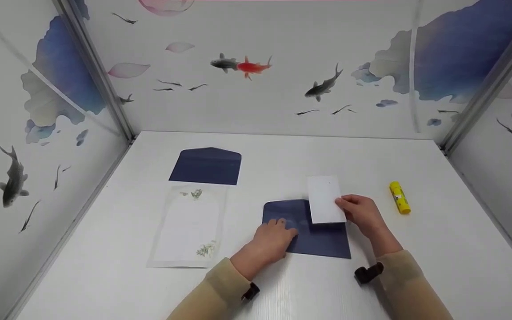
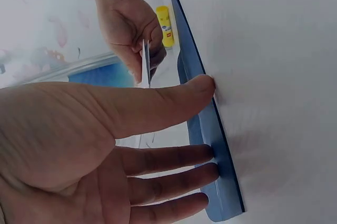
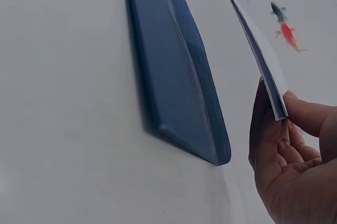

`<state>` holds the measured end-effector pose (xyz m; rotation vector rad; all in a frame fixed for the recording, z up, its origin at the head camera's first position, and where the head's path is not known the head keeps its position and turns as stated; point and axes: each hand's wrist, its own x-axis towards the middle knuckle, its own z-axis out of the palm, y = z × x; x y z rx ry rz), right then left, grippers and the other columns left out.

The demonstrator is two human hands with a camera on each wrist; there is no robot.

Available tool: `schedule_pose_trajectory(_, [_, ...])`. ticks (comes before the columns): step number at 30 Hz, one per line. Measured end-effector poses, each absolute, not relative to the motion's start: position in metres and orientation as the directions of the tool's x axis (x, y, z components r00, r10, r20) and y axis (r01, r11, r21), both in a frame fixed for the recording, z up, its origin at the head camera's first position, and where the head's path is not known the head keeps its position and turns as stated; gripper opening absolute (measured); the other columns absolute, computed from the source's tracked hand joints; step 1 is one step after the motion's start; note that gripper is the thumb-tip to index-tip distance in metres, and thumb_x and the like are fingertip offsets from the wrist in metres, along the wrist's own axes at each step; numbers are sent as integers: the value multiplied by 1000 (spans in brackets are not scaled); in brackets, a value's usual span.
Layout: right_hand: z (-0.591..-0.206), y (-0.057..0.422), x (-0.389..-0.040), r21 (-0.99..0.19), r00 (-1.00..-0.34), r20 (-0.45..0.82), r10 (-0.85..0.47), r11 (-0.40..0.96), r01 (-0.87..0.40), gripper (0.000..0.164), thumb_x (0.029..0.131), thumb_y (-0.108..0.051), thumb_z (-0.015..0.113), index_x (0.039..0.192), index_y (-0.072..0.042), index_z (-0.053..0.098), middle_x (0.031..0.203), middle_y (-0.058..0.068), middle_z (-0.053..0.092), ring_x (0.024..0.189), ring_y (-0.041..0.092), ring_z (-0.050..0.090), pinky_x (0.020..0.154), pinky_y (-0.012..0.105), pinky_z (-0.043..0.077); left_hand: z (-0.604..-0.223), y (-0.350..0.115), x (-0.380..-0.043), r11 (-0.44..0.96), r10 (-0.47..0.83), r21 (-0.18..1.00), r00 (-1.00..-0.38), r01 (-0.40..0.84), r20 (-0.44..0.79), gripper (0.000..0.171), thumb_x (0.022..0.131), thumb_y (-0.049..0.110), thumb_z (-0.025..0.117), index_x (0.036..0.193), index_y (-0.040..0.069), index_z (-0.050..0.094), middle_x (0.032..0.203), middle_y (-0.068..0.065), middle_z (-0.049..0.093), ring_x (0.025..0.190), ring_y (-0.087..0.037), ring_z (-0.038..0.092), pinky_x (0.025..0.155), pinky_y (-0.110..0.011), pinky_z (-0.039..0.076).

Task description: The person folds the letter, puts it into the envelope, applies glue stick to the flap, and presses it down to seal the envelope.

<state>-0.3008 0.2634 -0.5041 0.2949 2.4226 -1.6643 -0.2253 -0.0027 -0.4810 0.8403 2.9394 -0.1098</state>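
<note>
A navy envelope lies on the white table, seen from its edge in both wrist views. My left hand rests on its left part; the left wrist view shows thumb and extended fingers touching the paper. Above the envelope's right half, my right hand pinches a folded white card by its right edge. From the side, the card shows as thin layers between thumb and fingers, raised clear of the envelope.
Another navy envelope lies at the back left. In front of it is a white sheet with green leaf prints and a translucent border. A yellow glue stick lies to the right. Printed walls enclose the table's back and sides.
</note>
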Motion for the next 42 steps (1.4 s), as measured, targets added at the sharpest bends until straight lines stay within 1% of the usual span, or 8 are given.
schedule_pose_trajectory(4, [-504,262,-301,-901,-963,-265,59,340,268,50,100,-40,66,133,-2,62,117,6,64,97,17,56,80,18,53,-479,-2,-229,855,513,-50,-855,517,-73,60,83,28,87,137,18,63,142,-16,60,127,-31,60,98,-40,57])
schedule_pose_trajectory(7, [-504,262,-300,-905,-965,-255,56,337,259,50,101,-38,67,134,-1,62,115,4,65,95,15,57,79,17,53,-478,-4,-233,861,505,-36,-860,508,-76,75,79,33,90,144,14,58,147,-18,55,133,-32,54,103,-41,55])
schedule_pose_trajectory(10, [-504,262,-299,-909,-969,-241,47,339,242,50,101,-35,66,134,1,61,113,3,65,92,13,57,77,18,54,-476,-8,-237,873,484,6,-866,487,-122,93,76,40,92,153,11,48,155,-18,47,144,-31,45,110,-42,50])
schedule_pose_trajectory(13, [-505,262,-300,-910,-969,-242,42,338,241,49,101,-35,66,134,2,61,111,3,65,91,13,57,76,19,53,-475,-12,-242,887,459,38,-871,460,-178,103,75,44,92,157,8,42,161,-17,43,150,-30,41,115,-42,47])
schedule_pose_trajectory(19, [-506,264,-302,-902,-967,-251,43,351,250,52,101,-38,66,135,0,60,118,6,65,94,15,57,79,19,53,-476,-17,-247,901,434,96,-876,423,-211,105,73,44,93,155,2,42,160,-19,45,149,-31,44,116,-43,45])
schedule_pose_trajectory(25, [-504,262,-303,-897,-966,-258,34,362,252,52,101,-40,65,136,-1,60,122,9,64,97,16,58,81,18,54,-477,-16,-250,903,430,64,-882,425,-194,103,73,46,93,153,2,45,158,-19,47,144,-32,48,111,-43,49])
schedule_pose_trajectory(35, [-503,252,-314,-899,-970,-241,37,367,237,48,101,-35,66,132,1,63,106,1,64,87,13,56,75,22,51,-478,-12,-250,910,413,72,-888,407,-202,100,72,44,94,151,2,49,157,-19,46,142,-32,50,110,-43,50])
schedule_pose_trajectory(42, [-509,250,-325,-898,-958,-286,6,347,271,51,102,-35,64,137,2,59,122,7,63,96,12,59,81,20,54,-479,-12,-256,916,400,76,-885,394,-238,107,71,47,94,154,3,44,159,-19,41,145,-32,43,108,-42,51])
